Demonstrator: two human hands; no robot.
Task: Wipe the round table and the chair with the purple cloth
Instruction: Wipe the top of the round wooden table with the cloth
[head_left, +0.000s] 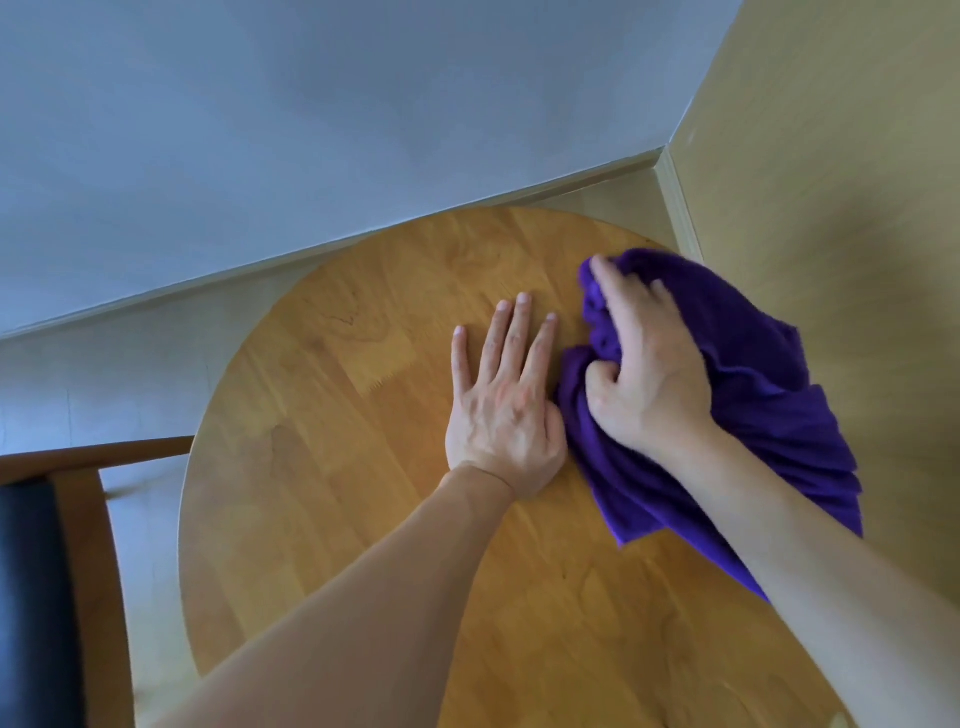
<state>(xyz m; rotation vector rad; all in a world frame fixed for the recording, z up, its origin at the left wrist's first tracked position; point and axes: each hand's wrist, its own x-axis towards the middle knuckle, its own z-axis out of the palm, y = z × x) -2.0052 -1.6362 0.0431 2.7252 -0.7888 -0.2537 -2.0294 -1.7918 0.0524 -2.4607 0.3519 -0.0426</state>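
— Status check: what's each grip doing?

— Right hand (647, 364) has its fingers curled into the purple cloth (748, 395), bunched up so I can drag it, I'd say. Left hand (506, 400) lies flat, fingers straight, on the wood just beside it, probably bracing me.

— Where on the surface?

— Cloth sits at about two o'clock on the round table (363, 467), spilling over the rim there.

— And the chair?

— Chair (57, 545) waits at nine o'clock, off the left edge, untouched by either hand.
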